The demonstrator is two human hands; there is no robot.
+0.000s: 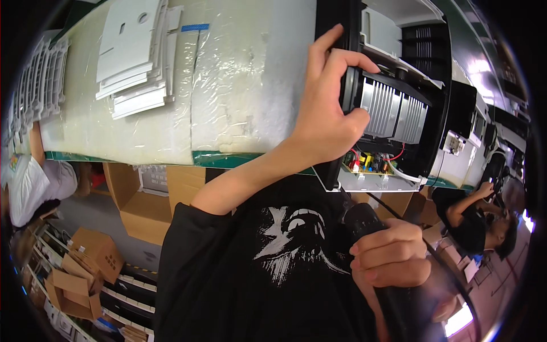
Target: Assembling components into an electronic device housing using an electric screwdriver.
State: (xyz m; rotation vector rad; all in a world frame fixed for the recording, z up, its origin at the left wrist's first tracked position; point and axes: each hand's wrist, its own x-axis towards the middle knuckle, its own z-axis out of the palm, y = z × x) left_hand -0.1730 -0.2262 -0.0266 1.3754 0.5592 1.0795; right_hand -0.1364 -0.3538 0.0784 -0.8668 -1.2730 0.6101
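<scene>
A black device housing [445, 62] lies opened on the bench at the right. Inside are finned metal heat sinks [380, 108] and, at the near end, a circuit board [370, 163] with coloured parts and red wires. My left hand [327, 100] grips the housing's left edge, its thumb and bent fingers over the rim beside the heat sinks and its index finger stretched farther up. Below the bench edge, before my chest, my right hand [393, 253] is wrapped round a black cylindrical power screwdriver [363, 221]. A dark cable runs past it; the tool's tip is hidden.
White flat panels [128, 51] are stacked on the film-covered bench [228, 102], with white slotted parts [40, 85] at far left. Cardboard boxes [145, 216] stand below. One person [34, 185] works at the left, another [467, 219] at the right.
</scene>
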